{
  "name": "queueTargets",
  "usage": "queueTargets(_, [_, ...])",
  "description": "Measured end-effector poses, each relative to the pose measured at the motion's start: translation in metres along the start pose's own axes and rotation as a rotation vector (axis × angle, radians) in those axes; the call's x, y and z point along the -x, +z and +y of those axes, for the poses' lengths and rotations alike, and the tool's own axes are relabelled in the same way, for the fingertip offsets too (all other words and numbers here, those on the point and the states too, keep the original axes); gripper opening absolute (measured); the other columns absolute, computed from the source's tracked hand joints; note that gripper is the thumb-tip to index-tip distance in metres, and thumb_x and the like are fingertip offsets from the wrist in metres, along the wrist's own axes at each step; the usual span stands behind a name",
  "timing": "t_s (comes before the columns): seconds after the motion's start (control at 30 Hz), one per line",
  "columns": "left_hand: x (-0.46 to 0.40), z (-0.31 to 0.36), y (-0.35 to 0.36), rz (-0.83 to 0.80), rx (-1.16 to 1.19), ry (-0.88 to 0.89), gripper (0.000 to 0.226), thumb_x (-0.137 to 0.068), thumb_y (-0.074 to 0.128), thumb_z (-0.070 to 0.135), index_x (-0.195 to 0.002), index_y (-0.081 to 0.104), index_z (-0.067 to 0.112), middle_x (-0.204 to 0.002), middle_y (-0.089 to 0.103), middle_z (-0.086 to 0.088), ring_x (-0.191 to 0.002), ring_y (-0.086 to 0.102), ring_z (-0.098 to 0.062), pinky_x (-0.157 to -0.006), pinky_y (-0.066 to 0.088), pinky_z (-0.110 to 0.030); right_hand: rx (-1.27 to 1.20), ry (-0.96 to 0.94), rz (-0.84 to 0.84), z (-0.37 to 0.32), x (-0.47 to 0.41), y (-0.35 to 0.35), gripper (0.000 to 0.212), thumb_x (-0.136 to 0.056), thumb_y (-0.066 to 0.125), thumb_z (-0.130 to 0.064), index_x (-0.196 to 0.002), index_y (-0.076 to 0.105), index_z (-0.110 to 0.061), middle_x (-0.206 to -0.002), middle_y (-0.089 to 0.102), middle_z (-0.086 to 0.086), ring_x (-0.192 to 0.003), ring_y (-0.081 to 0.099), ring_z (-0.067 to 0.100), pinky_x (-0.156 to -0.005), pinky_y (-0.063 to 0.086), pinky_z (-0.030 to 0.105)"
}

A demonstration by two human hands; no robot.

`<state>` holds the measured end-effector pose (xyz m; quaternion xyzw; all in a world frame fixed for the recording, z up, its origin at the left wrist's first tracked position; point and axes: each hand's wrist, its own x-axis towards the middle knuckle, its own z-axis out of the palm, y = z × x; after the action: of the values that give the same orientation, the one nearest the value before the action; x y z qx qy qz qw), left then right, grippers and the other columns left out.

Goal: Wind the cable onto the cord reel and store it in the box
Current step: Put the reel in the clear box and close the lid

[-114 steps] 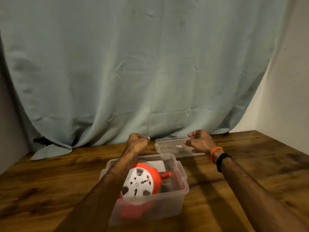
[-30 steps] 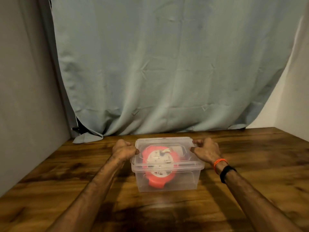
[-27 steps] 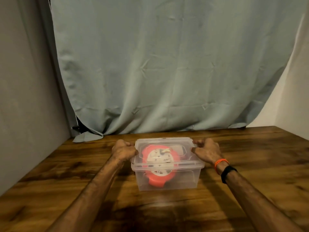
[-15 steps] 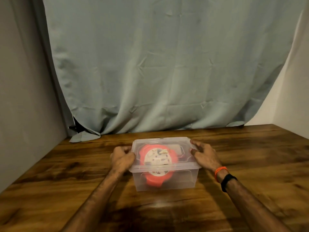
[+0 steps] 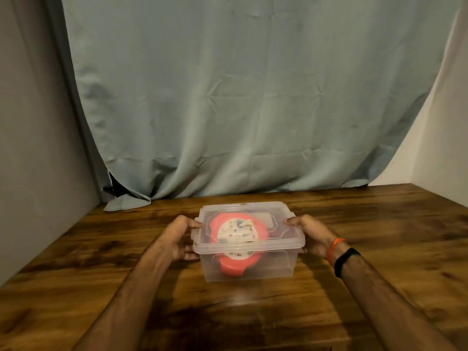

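Nearest the camera it's just two bare forearms reaching in over the wooden tabletop (image 5: 379, 224), both heading for the clear plastic box (image 5: 247, 262), which sits about mid-tabletop.

Left hand (image 5: 181, 239) is on the left end of the box, thumb up on the lid's edge and fingers curled in under the rim, so that grip is closed on the box. Half a second ago that hand was bunched up more like a fist against the same end; now it's opened out and wrapped lower. Right hand (image 5: 312, 236) mirrors it at the right end, thumb on top of the lid corner, fingers tucked below the rim, grip also holding the box. Just behind that hand on the wrist are an orange band (image 5: 334, 249) and a black band (image 5: 345, 259).

The lid (image 5: 243, 224) is on the box, where 3.8 s ago it lay on the tabletop behind the open box. Inside the box you can see the orange cord reel (image 5: 238, 245) with its white face tilted up toward the lid. Can't make out the cable itself through the plastic.

Behind the box, at the far edge, hangs a pale blue-green curtain (image 5: 240, 97), its left corner crumpled on the tabletop.
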<state>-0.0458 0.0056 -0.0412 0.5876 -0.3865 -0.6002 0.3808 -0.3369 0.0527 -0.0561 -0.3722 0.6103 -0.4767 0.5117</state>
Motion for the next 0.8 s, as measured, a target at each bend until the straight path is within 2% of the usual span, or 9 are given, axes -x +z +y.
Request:
queueTargets(0.07, [-0.003, 0.001, -0.005, -0.034, 0.022, -0.048, 0.023, -0.077, 0.061, 0.01, -0.1, 0.061, 0.006, -0.082, 0.061, -0.014, -0.062, 0.059, -0.026, -0.073, 0.052, -0.043, -0.025, 0.025, -0.002, -0.002, -0.002, -0.003, 0.033, -0.085, 0.062, -0.017, -0.115, 0.061, -0.005, -0.092, 0.067, 0.012, -0.071, 0.061, 0.022, -0.035, 0.044, 0.019])
queueTargets(0.17, [-0.005, 0.003, -0.008, -0.052, 0.034, -0.064, 0.03, -0.076, 0.066, 0.008, -0.106, 0.061, 0.006, -0.09, 0.06, -0.015, -0.07, 0.059, -0.026, -0.065, 0.052, -0.04, -0.017, 0.064, 0.0, -0.006, -0.003, -0.004, 0.034, -0.081, 0.068, -0.014, -0.114, 0.062, -0.004, -0.087, 0.069, 0.011, -0.067, 0.066, 0.022, -0.04, 0.049, 0.023])
queueTargets(0.3, [-0.004, 0.004, -0.006, -0.003, 0.021, -0.057, 0.035, -0.073, 0.069, 0.004, -0.107, 0.062, 0.007, -0.104, 0.059, -0.017, -0.084, 0.058, -0.029, -0.06, 0.051, -0.038, 0.05, 0.081, 0.034, -0.013, -0.003, -0.004, 0.045, -0.073, 0.077, -0.012, -0.115, 0.063, -0.003, -0.106, 0.071, 0.017, -0.091, 0.069, 0.03, -0.071, 0.06, 0.042])
queueTargets(0.43, [-0.004, 0.005, -0.006, 0.114, -0.033, 0.047, 0.048, -0.07, 0.078, 0.002, -0.115, 0.061, 0.003, -0.104, 0.068, -0.016, -0.081, 0.064, -0.027, -0.051, 0.053, -0.033, 0.086, 0.012, 0.161, -0.018, 0.002, -0.004, 0.071, -0.06, 0.087, -0.01, -0.121, 0.053, -0.001, -0.108, 0.069, 0.019, -0.094, 0.068, 0.035, -0.082, 0.056, 0.053])
queueTargets(0.47, [-0.005, 0.006, -0.005, 0.163, -0.03, 0.086, 0.054, -0.068, 0.08, 0.001, -0.117, 0.058, 0.002, -0.102, 0.068, -0.017, -0.08, 0.066, -0.028, -0.052, 0.056, -0.035, 0.084, -0.013, 0.191, -0.019, 0.002, -0.003, 0.071, -0.059, 0.088, -0.009, -0.12, 0.054, 0.0, -0.108, 0.068, 0.02, -0.095, 0.067, 0.036, -0.083, 0.056, 0.054])
queueTargets(0.57, [-0.009, 0.005, -0.001, 0.271, 0.014, 0.19, 0.043, -0.064, 0.082, -0.009, -0.092, 0.055, 0.01, -0.089, 0.063, -0.016, -0.082, 0.063, -0.032, -0.076, 0.059, -0.054, 0.078, -0.095, 0.27, -0.019, 0.002, 0.004, 0.03, -0.064, 0.084, -0.002, -0.09, 0.069, 0.0, -0.1, 0.071, 0.018, -0.092, 0.068, 0.035, -0.083, 0.056, 0.054])
queueTargets(0.6, [-0.01, 0.004, 0.001, 0.288, 0.043, 0.213, 0.042, -0.065, 0.08, -0.013, -0.086, 0.054, 0.011, -0.087, 0.062, -0.015, -0.08, 0.062, -0.03, -0.081, 0.058, -0.054, 0.077, -0.119, 0.296, -0.018, 0.003, 0.007, 0.018, -0.065, 0.083, -0.001, -0.077, 0.069, -0.004, -0.096, 0.072, 0.017, -0.09, 0.069, 0.034, -0.083, 0.056, 0.053])
queueTargets(0.67, [-0.014, 0.002, 0.006, 0.328, 0.028, 0.269, 0.043, -0.067, 0.078, -0.013, -0.099, 0.059, 0.008, -0.096, 0.064, -0.014, -0.083, 0.062, -0.027, -0.084, 0.058, -0.045, 0.067, -0.157, 0.339, -0.014, 0.003, 0.01, 0.022, -0.068, 0.08, -0.002, -0.061, 0.062, -0.013, -0.089, 0.072, 0.012, -0.089, 0.069, 0.031, -0.082, 0.057, 0.049])
queueTargets(0.8, [-0.02, -0.005, 0.016, 0.423, -0.065, 0.359, 0.043, -0.073, 0.074, -0.006, -0.113, 0.061, 0.006, -0.113, 0.065, -0.014, -0.102, 0.061, -0.028, -0.087, 0.056, -0.038, 0.1, -0.213, 0.411, -0.005, 0.002, 0.014, 0.014, -0.074, 0.077, -0.012, -0.075, 0.064, -0.016, -0.096, 0.071, 0.009, -0.092, 0.067, 0.027, -0.085, 0.057, 0.044])
